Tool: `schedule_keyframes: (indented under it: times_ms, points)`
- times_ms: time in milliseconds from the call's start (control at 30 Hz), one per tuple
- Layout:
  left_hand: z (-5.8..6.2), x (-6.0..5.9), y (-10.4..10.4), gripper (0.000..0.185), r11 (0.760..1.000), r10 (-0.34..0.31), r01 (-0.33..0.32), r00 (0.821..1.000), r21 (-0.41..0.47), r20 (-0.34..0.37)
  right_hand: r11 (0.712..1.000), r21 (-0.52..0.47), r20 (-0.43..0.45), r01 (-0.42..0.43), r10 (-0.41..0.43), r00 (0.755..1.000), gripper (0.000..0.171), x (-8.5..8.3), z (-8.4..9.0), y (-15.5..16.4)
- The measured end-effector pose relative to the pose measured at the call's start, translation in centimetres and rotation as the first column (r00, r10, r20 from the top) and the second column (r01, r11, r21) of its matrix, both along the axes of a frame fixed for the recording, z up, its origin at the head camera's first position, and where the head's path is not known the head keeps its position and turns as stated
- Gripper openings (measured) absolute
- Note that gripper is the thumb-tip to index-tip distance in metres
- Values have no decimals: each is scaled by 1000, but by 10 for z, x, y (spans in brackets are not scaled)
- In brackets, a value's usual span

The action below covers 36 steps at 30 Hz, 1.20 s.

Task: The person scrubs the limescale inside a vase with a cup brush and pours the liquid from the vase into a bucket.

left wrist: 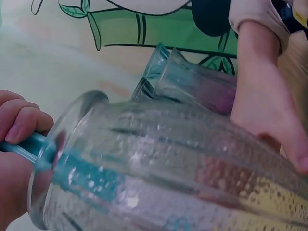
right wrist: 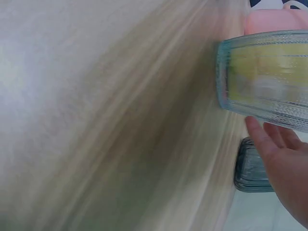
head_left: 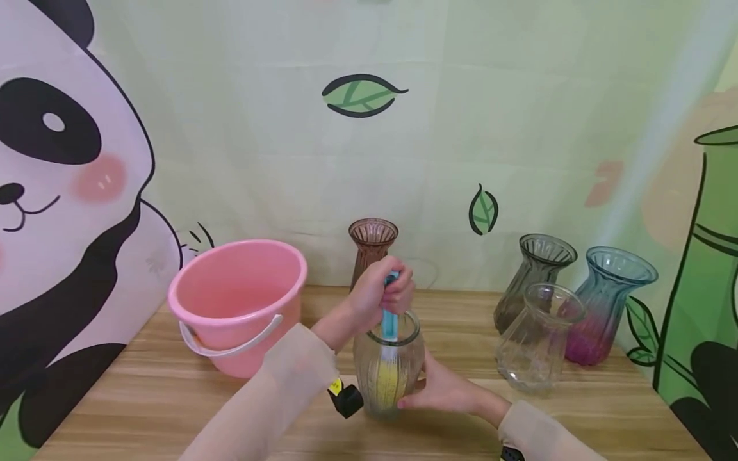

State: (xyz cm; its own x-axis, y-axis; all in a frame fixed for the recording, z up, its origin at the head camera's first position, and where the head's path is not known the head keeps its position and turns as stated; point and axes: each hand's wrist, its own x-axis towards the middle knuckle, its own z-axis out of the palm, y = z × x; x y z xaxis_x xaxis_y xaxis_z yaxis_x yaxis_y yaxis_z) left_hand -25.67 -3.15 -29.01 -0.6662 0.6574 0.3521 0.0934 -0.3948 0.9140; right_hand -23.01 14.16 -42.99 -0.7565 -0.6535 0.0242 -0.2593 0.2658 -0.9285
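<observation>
My left hand point(head_left: 383, 285) grips the blue handle of a bottle brush point(head_left: 389, 325) from above. Its pale neck and yellow head reach down inside a clear ribbed glass vase point(head_left: 369, 371). That vase stands upright on the wooden table, and its textured wall blurs the yellow head. Low on the vase's right side, my right hand point(head_left: 446, 387) holds it, thumb at the front and the other fingers mostly hidden behind. In the left wrist view the blue handle point(left wrist: 29, 147) enters the vase's mouth; in the right wrist view the fingers point(right wrist: 262, 137) lie along the glass.
A pink bucket point(head_left: 233, 344) with a white handle stands left. Behind the left hand is a brown glass vase point(head_left: 373, 234). At right stand a grey vase point(head_left: 521, 291), a clear vase point(head_left: 527, 358) and a blue-to-purple vase point(head_left: 599, 314), close together. A printed backdrop point(head_left: 259, 128) hangs behind.
</observation>
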Motion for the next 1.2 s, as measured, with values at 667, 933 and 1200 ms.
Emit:
schedule_keyframes:
  times_ms: [667, 933, 1200]
  points:
    - [0, 11, 3, 39, 1000, -7, 7, 1000, 13, -22, 998, -26, 33, -55, 56, 998, 77, -5, 1, 1]
    - [14, 14, -1, 39, 1000, 1, -2, 999, -19, -46, 999, -28, 39, -44, 45, 998, 76, -4, -1, -1]
    - [68, 15, -8, 40, 996, -85, 87, 996, 33, -38, 999, -14, 21, -37, 37, 999, 75, -3, -1, -1]
